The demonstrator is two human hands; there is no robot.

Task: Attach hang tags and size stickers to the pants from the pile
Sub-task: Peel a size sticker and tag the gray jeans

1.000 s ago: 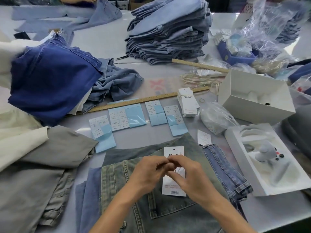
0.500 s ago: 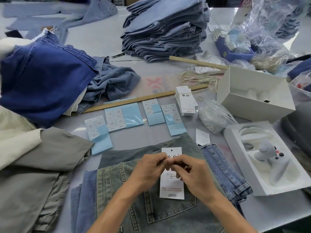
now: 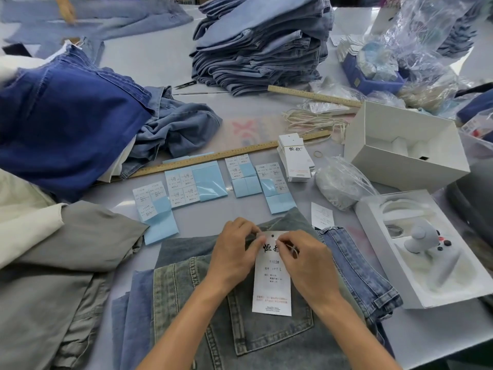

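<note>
A pair of grey-green washed jeans lies flat at the table's near edge, back pocket up. On it rests a white hang tag printed with black characters and "1103#". My left hand pinches the tag's top left corner. My right hand pinches the top right, with a thin pale string across its fingers. Sheets of size stickers on blue backing lie in a row beyond the jeans. A stack of spare hang tags stands to their right.
A tall stack of folded light-blue jeans sits at the back. Dark blue and grey garments pile up on the left. Two wooden rulers, a bundle of strings, plastic bags and two open white boxes crowd the right.
Both hands have shifted slightly up to the tag's top edge, and the tag now lies flatter with its print uncovered. Another person's hand has appeared at the far left.
</note>
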